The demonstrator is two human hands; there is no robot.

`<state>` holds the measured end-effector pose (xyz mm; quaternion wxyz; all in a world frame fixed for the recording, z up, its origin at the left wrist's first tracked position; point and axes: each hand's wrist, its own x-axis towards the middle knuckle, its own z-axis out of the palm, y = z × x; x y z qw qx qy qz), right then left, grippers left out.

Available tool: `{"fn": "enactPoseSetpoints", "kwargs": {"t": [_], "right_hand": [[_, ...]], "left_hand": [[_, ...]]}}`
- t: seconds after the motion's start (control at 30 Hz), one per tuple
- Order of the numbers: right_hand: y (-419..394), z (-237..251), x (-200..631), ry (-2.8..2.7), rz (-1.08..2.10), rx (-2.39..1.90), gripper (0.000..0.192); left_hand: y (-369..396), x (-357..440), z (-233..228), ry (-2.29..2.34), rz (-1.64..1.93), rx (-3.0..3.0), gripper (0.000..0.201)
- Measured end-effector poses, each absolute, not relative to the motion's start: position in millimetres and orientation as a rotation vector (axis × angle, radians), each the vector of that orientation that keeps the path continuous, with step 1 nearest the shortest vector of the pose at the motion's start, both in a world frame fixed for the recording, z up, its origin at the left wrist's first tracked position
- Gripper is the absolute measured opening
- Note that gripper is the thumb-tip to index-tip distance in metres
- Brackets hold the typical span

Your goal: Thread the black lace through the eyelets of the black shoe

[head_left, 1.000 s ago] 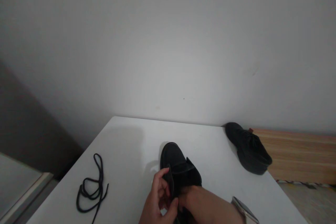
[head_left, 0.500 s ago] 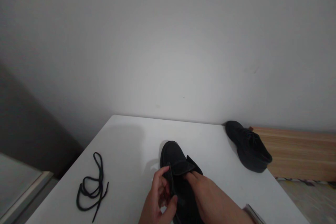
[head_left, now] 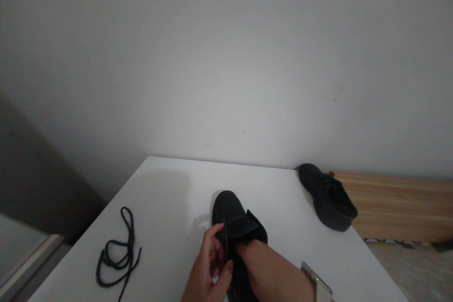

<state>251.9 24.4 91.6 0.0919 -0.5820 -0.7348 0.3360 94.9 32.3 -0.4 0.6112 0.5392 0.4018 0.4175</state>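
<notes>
**Both hands on a black shoe at the lower centre of the frame**

A black shoe (head_left: 231,219) stands on the white table (head_left: 170,198) at the lower centre of the frame, its toe pointing up the picture toward the wall. Its side flaps are folded open and its tongue lies across the opening.

The left hand (head_left: 208,271) comes in from the bottom edge, just left of the shoe. Its thumb and fingers are curled and pinch the left flap of the shoe between them, holding that edge upright.

The right hand (head_left: 249,257) reaches in from the lower right, and its fingers go down into the shoe's opening, behind the tongue. They are hidden inside the shoe, so I cannot tell whether they are spread or pressed together. A wristwatch (head_left: 316,283) with a pale band shows on that arm near the bottom edge.

In the lower left of the frame a loose black shoelace (head_left: 118,255) lies in a tangle on the table, well apart from the hands. A second black shoe (head_left: 327,196) rests at the table's far right edge, right of centre, against the wall (head_left: 226,56) and just beside a wooden surface (head_left: 399,207) that runs off to the right
</notes>
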Motion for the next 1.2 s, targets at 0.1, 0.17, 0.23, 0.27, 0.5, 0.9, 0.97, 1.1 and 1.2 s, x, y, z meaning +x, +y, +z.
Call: {"fn": "enactPoseSetpoints", "kwargs": {"t": [0.1, 0.17, 0.23, 0.27, 0.5, 0.9, 0.97, 1.1, 1.2], "right_hand": [[21, 93, 252, -2.084, 1.100, -1.583, 0.033], [15, 90, 255, -2.010, 1.051, -1.464, 0.034], [8, 85, 261, -1.926, 0.886, -1.314, 0.032], [5, 83, 265, -1.874, 0.787, -1.252, 0.031], [-2, 51, 268, -1.602, 0.596, -1.321, 0.036], [3, 24, 245, -1.717, 0.476, -1.375, 0.047], [4, 27, 245, -1.766, 0.432, -1.378, 0.048], [5, 34, 252, -1.886, 0.446, -1.387, 0.052], [3, 36, 261, -1.937, 0.471, -1.386, 0.055]], "left_hand": [[34, 90, 4, 0.935, 0.970, 1.285, 0.057], [36, 82, 10, 0.964, 0.980, 1.366, 0.053], [39, 72, 18, 1.016, 0.970, 1.493, 0.045], [41, 67, 22, 1.049, 0.967, 1.555, 0.042], [48, 49, 32, 1.097, 0.905, 1.750, 0.040], [50, 48, 27, 1.062, 0.895, 1.948, 0.039], [51, 48, 29, 1.072, 0.888, 2.011, 0.038], [50, 43, 37, 0.987, 0.905, 2.108, 0.037], [53, 22, 45, 1.037, 1.006, 2.175, 0.034]]}}
